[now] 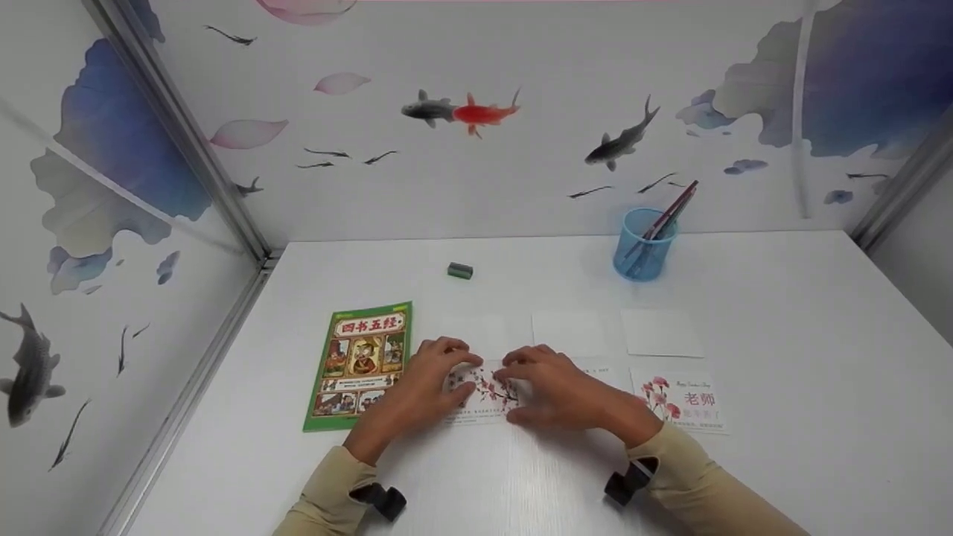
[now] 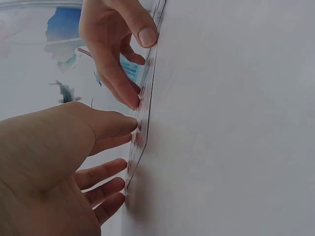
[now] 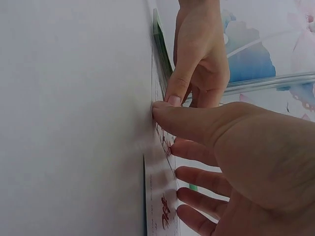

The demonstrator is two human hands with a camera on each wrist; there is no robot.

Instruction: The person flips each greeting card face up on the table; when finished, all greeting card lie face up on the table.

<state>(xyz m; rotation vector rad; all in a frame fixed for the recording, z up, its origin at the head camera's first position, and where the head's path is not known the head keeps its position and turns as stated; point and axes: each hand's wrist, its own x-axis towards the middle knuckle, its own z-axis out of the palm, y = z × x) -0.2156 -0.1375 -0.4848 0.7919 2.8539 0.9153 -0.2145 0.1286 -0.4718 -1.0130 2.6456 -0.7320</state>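
In the head view a white card [image 1: 488, 393] printed with red blossom branches lies flat on the white table. My left hand [image 1: 435, 378] rests at its left part, fingertips and thumb touching it. From the right, my right hand [image 1: 555, 388] also touches it with spread, slightly bent fingers. Both wrist views show fingertips down on the card [image 2: 142, 110], the fingers loosely extended. The right wrist view has my right thumb at the near edge, close beside the left thumb. Part of the card is hidden beneath the hands.
A green-bordered book [image 1: 365, 353] lies to the left, partly behind my left forearm. Right of my hands is a card with pink flowers [image 1: 689, 402]. Blank white cards [image 1: 663, 333] lie farther back, with a small green block [image 1: 460, 270] and a blue mesh cup [image 1: 639, 257] holding pens.
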